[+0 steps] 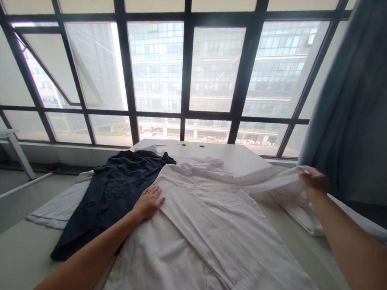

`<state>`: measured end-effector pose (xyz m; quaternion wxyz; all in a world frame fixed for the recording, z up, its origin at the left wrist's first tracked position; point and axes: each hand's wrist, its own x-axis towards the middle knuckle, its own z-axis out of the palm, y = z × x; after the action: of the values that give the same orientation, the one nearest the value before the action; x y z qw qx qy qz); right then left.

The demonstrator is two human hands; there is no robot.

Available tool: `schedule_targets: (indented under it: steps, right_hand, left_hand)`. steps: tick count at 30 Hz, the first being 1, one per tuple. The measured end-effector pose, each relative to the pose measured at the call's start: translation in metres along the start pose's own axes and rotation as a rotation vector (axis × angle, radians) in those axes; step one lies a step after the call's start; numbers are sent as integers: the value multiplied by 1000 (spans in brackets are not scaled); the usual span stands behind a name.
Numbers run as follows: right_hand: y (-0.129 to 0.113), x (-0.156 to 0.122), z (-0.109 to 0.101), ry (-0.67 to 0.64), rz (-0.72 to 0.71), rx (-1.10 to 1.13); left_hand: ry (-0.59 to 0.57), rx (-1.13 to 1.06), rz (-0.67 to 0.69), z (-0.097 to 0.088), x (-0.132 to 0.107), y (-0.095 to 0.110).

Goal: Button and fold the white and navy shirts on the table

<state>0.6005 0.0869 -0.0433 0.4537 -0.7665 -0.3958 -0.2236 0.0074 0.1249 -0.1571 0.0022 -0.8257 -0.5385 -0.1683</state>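
Note:
A white button-up shirt [213, 217] lies spread over the table, its collar toward the window. My left hand [150, 202] rests flat on the shirt's left side, fingers stretched out, close to a dark navy garment [113, 188]. Off to the right, my right hand [314, 180] is closed on the end of the shirt's sleeve and holds it out sideways, raised off the table. The sleeve [273, 177] is pulled fairly straight from the shoulder. One sleeve of the shirt appears to lie folded across its front.
Beneath the navy garment lies another white garment [63, 203]. More white cloth [307, 217] sits on the table's right side, under my right arm. The white table [242, 153] reaches toward a large window. A blue-grey curtain [350, 111] hangs at the right.

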Motion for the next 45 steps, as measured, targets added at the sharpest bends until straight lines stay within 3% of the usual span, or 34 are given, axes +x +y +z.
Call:
schedule_targets:
  steps: [2,3,5,8,11,13,15,19,22,26,30,35,37,42,44,45]
  right_hand:
    - [-34,-17,-12,56,-122,95]
    - [-54,-34,-21,101,-243,182]
    - [-93,-80,-39,21,-586,280]
    - [-131,-161,-64,-369,-1020,265]
    - [-141,-219,-80,-703,-1134,156]
    - [-141,-234,-86,-814,-1150,115]
    - [-140,-235,-88,-836,-1164,116]
    - [-144,-226,-88,-773,-1214,204]
    - [-144,-227,-82,-703,-1162,321]
    - [-137,-240,-72,-623,-970,423]
    - [-136,-253,-69,-607,-1065,392]
    - [-141,-258,-72,-496,-1114,435]
    - [-143,-259,-74,-533,-1136,431]
    - [-142,-261,-80,-801,-1136,465]
    - [-141,-260,-83,-856,-1093,481]
    - [-140,-259,-83,-862,-1077,487]
  left_hand:
    - [-5,-39,-5,-2,-1,1]
    - [-2,-76,-9,-3,-1,1]
    - [17,-211,-18,-8,-2,3]
    - [31,-603,-75,-20,-3,7]
    - [-43,-966,-155,-35,-7,14]
    - [-146,-1128,-195,-44,-14,21]
    - [-241,-1191,-205,-51,-24,29]
    - [-266,-966,-100,-59,-46,47]
    - [-295,-856,-92,-70,-57,58]
    - [-489,-959,-149,-98,-69,58]
    - [-688,-1106,-148,-127,-81,53]
    - [-900,-983,-116,-141,-91,57]
    - [-989,-932,-96,-139,-93,59]
    - [-1188,-811,27,-132,-95,56]
    - [-1208,-689,69,-133,-94,53]
    - [-1164,-617,93,-133,-94,53]
